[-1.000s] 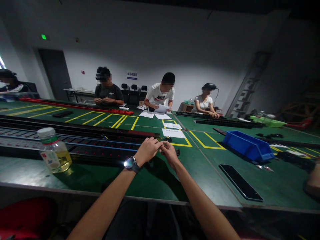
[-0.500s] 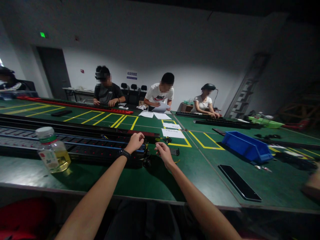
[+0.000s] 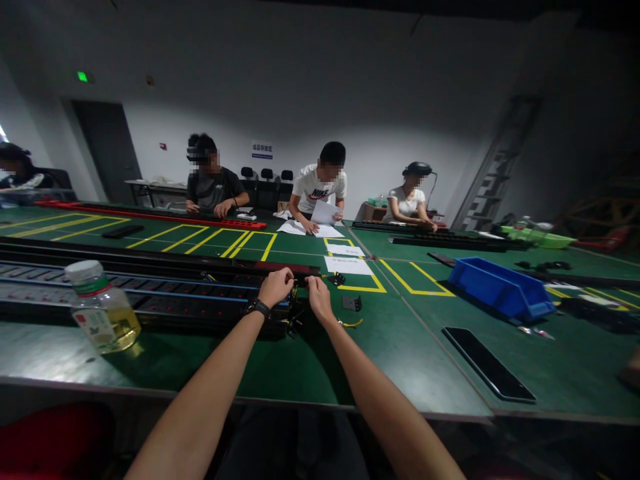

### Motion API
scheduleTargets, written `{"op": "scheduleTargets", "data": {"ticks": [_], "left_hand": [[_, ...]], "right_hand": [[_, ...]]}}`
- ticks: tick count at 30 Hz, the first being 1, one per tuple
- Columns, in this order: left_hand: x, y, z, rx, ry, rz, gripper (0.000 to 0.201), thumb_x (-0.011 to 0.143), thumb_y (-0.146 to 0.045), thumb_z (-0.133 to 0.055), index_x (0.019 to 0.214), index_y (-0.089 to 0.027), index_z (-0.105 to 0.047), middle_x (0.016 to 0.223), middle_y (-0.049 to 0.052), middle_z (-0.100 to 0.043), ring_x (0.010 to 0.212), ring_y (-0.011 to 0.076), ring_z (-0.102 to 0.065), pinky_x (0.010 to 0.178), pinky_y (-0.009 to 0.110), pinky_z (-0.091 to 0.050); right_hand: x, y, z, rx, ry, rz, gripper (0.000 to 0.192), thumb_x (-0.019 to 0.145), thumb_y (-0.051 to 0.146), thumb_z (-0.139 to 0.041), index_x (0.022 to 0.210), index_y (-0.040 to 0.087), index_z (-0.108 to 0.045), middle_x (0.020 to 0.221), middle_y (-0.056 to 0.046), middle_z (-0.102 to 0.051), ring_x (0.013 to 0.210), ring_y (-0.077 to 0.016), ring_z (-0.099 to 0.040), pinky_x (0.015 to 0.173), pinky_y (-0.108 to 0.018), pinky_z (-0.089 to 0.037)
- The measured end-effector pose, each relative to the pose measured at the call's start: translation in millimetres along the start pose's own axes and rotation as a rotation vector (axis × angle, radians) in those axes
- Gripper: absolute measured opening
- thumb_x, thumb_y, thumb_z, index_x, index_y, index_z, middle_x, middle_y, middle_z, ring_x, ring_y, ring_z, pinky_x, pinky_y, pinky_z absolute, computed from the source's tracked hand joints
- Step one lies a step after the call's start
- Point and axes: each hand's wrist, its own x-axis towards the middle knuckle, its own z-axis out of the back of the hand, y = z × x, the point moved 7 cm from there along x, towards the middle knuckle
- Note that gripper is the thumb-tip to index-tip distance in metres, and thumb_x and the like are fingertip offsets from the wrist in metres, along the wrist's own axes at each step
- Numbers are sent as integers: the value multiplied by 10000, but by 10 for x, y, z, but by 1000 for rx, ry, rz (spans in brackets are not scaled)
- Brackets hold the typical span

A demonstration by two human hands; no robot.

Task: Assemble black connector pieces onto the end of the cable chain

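Both my hands work at the right end of a long black power strip (image 3: 150, 293) that runs across the green table (image 3: 350, 360). My left hand (image 3: 275, 287), with a watch on the wrist, is curled on the strip's end. My right hand (image 3: 317, 298) sits just beside it, its fingers pinched at the same end where yellow wires (image 3: 295, 320) stick out. What the fingers grip is too small and dark to make out. A small black bracket (image 3: 351, 303) and a loose yellow wire (image 3: 350, 324) lie just to the right of my right hand.
A bottle of yellow liquid (image 3: 100, 310) stands at the left. A blue bin (image 3: 500, 290) and a flat black panel (image 3: 487, 363) lie to the right. White paper sheets (image 3: 347, 265) lie beyond my hands. Three people sit at the far side of the table.
My hands came apart from a joint pinch above the table and dropped to the strip's end. The right hand then moved left, close to the left one.
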Motion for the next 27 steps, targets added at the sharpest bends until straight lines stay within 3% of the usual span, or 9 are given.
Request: {"op": "scheduleTargets", "data": {"ticks": [13, 20, 27], "left_hand": [[-27, -75, 50, 164, 22, -13, 188, 878, -240, -592, 928, -212, -771, 892, 69, -788, 863, 205, -719, 803, 269, -511], [-42, -82, 30, 193, 28, 4, 220, 879, -235, -572, 946, -220, -781, 963, 74, -802, 921, 215, -732, 826, 276, -520], [-95, -146, 98, 351, -36, 13, 249, 896, -317, -563, 945, -256, -800, 951, 87, -791, 1086, 314, -665, 950, 432, -483]], "right_hand": [[-146, -10, -73, -99, 146, 161, 487, 1058, 410, -325, 1231, 216, -736, 1287, -87, -722, 1218, -238, -633, 1054, -330, -438], [-168, -16, -120, -122, 184, 208, 510, 1075, 449, -312, 1218, 226, -748, 1250, -81, -733, 1187, -243, -642, 1038, -337, -447], [-177, -8, -131, -159, 188, 226, 527, 1081, 434, -281, 1239, 216, -734, 1260, -89, -729, 1190, -247, -644, 1019, -337, -457]]}}
